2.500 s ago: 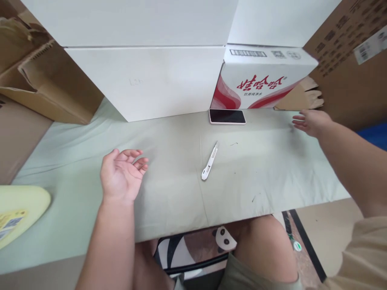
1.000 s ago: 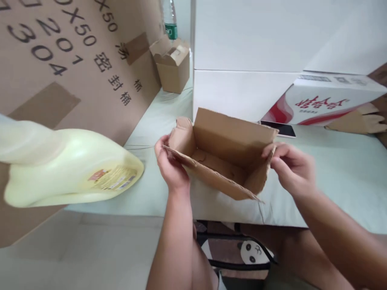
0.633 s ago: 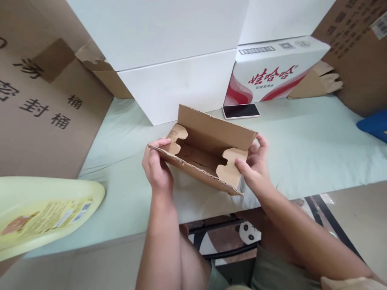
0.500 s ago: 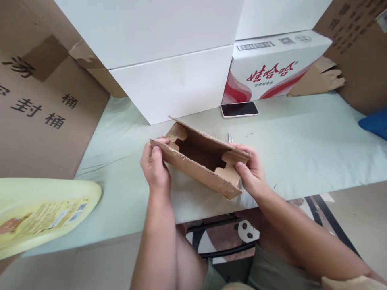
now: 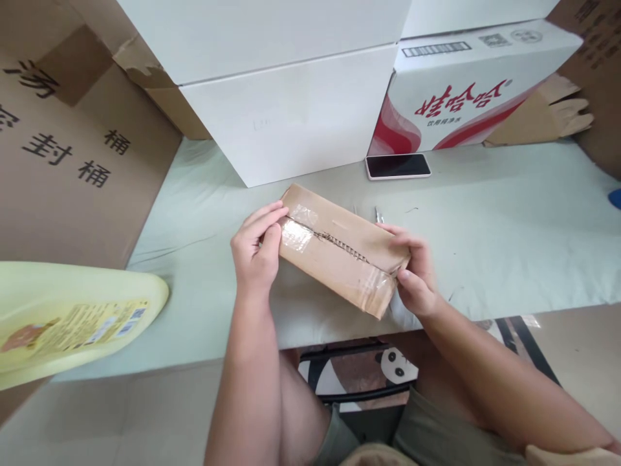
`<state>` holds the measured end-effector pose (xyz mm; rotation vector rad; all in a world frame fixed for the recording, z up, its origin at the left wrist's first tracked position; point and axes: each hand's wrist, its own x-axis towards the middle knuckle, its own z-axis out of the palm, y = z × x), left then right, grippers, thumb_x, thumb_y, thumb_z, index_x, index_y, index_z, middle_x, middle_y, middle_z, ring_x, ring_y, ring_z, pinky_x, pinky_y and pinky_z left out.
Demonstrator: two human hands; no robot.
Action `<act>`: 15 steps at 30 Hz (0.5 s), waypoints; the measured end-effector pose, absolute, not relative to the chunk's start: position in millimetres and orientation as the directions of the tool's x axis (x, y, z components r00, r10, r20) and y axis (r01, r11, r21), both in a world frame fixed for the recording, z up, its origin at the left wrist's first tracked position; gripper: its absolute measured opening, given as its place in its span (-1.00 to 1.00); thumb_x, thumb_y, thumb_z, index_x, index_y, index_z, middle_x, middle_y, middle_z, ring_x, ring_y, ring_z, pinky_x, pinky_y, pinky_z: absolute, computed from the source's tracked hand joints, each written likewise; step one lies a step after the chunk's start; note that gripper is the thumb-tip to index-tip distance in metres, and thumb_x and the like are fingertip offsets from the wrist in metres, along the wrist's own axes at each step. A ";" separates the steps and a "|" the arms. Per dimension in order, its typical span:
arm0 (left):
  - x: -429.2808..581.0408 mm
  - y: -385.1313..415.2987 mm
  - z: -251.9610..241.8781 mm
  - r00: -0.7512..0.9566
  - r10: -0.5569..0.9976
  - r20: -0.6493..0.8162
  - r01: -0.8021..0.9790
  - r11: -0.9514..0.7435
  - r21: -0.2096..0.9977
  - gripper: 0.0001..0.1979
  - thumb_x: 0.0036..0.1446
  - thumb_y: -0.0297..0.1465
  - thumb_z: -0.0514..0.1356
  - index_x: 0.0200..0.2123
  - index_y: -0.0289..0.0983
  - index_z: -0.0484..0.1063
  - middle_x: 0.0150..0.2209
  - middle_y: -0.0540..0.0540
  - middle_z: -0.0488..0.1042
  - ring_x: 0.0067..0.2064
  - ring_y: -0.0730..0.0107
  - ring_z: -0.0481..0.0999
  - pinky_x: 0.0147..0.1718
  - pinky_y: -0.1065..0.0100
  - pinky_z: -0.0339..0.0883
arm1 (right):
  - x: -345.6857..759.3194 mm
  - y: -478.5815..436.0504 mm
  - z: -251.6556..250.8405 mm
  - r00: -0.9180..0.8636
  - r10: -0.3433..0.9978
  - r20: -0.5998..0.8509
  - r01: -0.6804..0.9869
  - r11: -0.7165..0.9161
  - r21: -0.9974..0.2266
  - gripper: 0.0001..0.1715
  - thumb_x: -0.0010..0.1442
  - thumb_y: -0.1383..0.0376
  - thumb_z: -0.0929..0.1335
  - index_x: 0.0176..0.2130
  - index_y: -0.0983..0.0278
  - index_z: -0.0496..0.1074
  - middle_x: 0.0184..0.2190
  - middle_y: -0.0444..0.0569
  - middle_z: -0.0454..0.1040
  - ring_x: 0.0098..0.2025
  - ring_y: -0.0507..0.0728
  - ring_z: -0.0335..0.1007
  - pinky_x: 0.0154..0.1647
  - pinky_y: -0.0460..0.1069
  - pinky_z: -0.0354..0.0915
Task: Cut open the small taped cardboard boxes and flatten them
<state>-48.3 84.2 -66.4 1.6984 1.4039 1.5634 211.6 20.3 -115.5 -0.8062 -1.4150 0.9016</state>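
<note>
Near the front edge of the pale green cloth-covered table [image 5: 509,226], the small brown taped cardboard box [image 5: 339,255] sits with flaps shut. The left hand [image 5: 255,252] grips its left end and the right hand [image 5: 414,275] clasps the right end. Behind it, a flat black phone [image 5: 398,166] lies by the large white cartons [image 5: 291,123].

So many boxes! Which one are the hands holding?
The small taped cardboard box, left hand and right hand at its ends; the other boxes sit untouched.

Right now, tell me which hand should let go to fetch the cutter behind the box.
Right, probably. The right hand grips the box end nearest the cutter, whose tip shows just behind it. The left hand presses the taped opposite end and would have to cross the box.
</note>
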 end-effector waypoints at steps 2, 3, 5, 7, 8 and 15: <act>-51.0 82.3 -66.0 -0.162 0.872 0.462 0.369 -0.381 0.848 -0.72 0.20 -0.44 0.22 -0.18 -0.10 0.74 0.00 -0.01 0.71 0.11 0.19 0.66 0.19 0.11 0.53 | 210.2 21.9 -117.4 -0.026 0.903 0.429 -0.111 0.424 -0.899 -0.45 0.35 -0.10 0.35 0.24 -0.08 0.25 0.26 -0.04 0.44 0.26 0.32 0.41 0.24 0.31 0.39; -53.2 81.8 -66.9 -0.175 0.873 0.455 0.350 -0.377 0.858 -0.73 0.19 -0.43 0.22 -0.18 -0.10 0.74 0.01 0.00 0.71 0.12 0.18 0.66 0.20 0.10 0.53 | 209.9 23.3 -118.9 -0.012 0.911 0.412 -0.142 0.406 -0.903 -0.41 0.35 -0.14 0.35 0.27 -0.10 0.22 0.25 -0.04 0.45 0.24 0.30 0.43 0.23 0.29 0.40; -59.5 82.2 -69.9 -0.222 0.876 0.428 0.282 -0.362 0.888 -0.74 0.16 -0.42 0.24 -0.20 -0.09 0.74 0.01 0.00 0.71 0.13 0.17 0.65 0.25 0.08 0.49 | 209.7 27.1 -122.8 0.029 0.931 0.363 -0.160 0.363 -0.918 -0.38 0.34 -0.20 0.33 0.26 -0.07 0.24 0.24 -0.03 0.46 0.23 0.27 0.44 0.26 0.24 0.39; -67.5 83.9 -72.8 -0.303 0.875 0.377 0.189 -0.333 0.924 -0.77 0.10 -0.41 0.28 -0.24 -0.10 0.74 0.00 -0.01 0.70 0.15 0.14 0.63 0.30 0.06 0.44 | 210.0 31.0 -127.5 0.080 0.954 0.290 -0.114 0.297 -0.948 -0.35 0.33 -0.25 0.32 0.22 0.00 0.29 0.25 0.01 0.46 0.27 0.28 0.42 0.32 0.24 0.34; -71.6 85.0 -73.7 -0.351 0.870 0.346 0.142 -0.315 0.938 -0.78 0.07 -0.40 0.29 -0.25 -0.11 0.74 0.00 -0.02 0.70 0.17 0.13 0.62 0.33 0.06 0.41 | 210.0 32.6 -129.7 0.083 0.968 0.237 -0.087 0.244 -0.966 -0.31 0.32 -0.28 0.31 0.21 0.04 0.30 0.24 0.03 0.46 0.27 0.29 0.41 0.35 0.24 0.33; -85.3 86.6 -74.2 -0.534 0.840 0.093 -0.058 -0.146 0.988 -0.77 -0.07 -0.33 0.32 -0.28 -0.19 0.68 -0.08 -0.07 0.68 0.11 0.17 0.61 0.13 0.23 0.51 | 204.7 28.9 -131.8 -0.148 0.972 0.184 -0.197 0.153 -0.968 -0.26 0.40 -0.26 0.22 0.34 0.04 0.32 0.26 0.05 0.46 0.28 0.31 0.44 0.32 0.29 0.38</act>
